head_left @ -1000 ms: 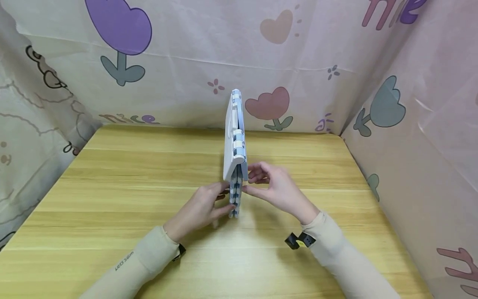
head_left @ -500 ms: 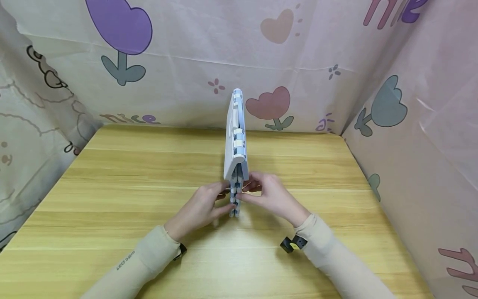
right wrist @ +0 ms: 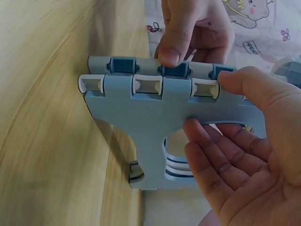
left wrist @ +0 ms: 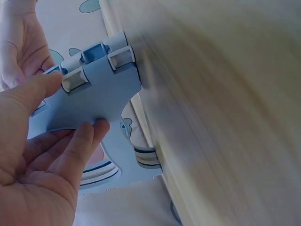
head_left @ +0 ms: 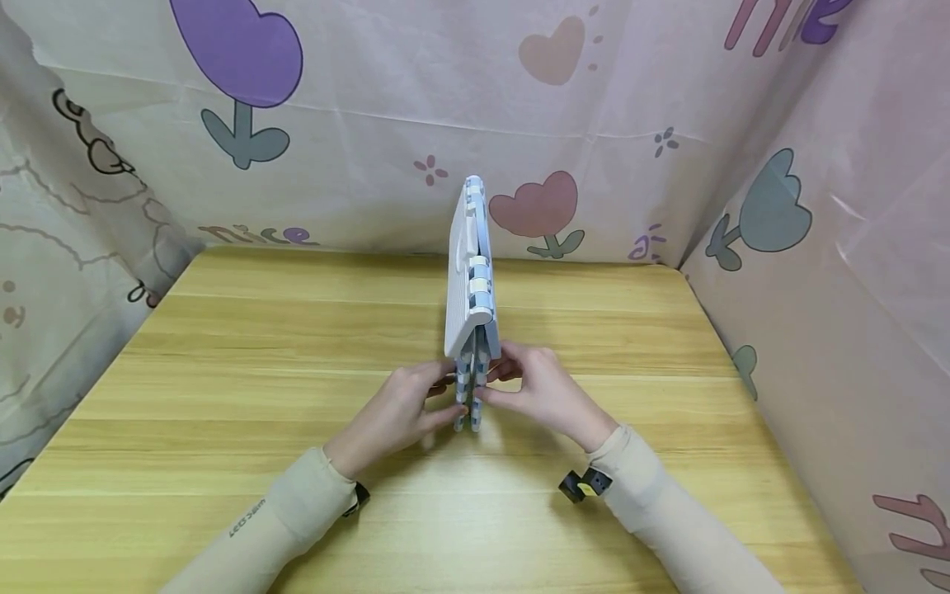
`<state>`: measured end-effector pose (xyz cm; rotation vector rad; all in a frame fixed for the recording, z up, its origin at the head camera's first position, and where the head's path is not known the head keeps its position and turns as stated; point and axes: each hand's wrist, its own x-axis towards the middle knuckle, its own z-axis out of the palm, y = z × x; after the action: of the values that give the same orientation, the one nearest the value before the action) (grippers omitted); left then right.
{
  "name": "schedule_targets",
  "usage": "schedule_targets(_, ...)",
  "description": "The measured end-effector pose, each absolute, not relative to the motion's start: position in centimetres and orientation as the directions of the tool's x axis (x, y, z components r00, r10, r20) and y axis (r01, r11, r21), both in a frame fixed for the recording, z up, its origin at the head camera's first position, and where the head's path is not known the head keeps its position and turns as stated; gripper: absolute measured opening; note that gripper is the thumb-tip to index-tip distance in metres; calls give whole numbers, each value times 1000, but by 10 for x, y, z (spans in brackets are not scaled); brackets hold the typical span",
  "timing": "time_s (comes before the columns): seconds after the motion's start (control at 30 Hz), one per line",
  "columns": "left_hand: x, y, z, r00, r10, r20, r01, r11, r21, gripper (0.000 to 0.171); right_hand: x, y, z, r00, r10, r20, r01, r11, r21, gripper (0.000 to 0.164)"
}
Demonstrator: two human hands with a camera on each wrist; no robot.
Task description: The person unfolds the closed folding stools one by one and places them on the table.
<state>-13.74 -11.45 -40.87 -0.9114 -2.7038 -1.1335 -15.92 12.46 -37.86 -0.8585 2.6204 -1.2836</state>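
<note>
A folding step stool (head_left: 479, 289) of white and light blue plastic stands on edge, nearly folded flat, on the wooden table. Its two leg panels hang below the top, with a narrow gap between them. My left hand (head_left: 401, 408) pinches the left leg panel (left wrist: 106, 87), its thumb on the hinged edge and its fingers against the panel's face by the cutout. On the other side my right hand (head_left: 549, 392) holds the right leg panel (right wrist: 146, 110) likewise, thumb at the hinge knuckles, fingers at the cutout. The stool's far side is hidden in the head view.
The wooden table (head_left: 223, 355) reaches back to a cloth curtain (head_left: 371, 148) printed with flowers. Another curtain side (head_left: 839, 272) borders the table on the right. Both wrists wear small black cameras.
My right hand has moved left and down onto the right leg panel and taken hold of it. The leg panels have parted slightly, the right one shifting right. My left hand stays almost in place.
</note>
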Motion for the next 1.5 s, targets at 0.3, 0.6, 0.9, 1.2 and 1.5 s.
schedule_targets(0.3,-135,-122,-409,-829,487,275,536,549,641,57,-158,135,-375,-846,-520,116,-415,506,-757,43)
schedule_targets(0.6,-135,-128,-408,-826,494,273,537,541,647,52,-157,151,-374,-847,-516,129,-431,523,-736,41)
schedule_targets(0.9,-134,-135,-409,-813,493,310,567,548,615,49,-158,164,-372,-847,-517,124,-427,522,-738,48)
schedule_targets(1.2,-130,-146,-409,-811,483,331,575,550,605,45,-158,172,-372,-834,-535,135,-452,523,-722,46)
schedule_targets(1.5,-129,-151,-409,-825,471,313,555,574,602,48,-159,174,-371,-836,-530,144,-458,528,-716,43)
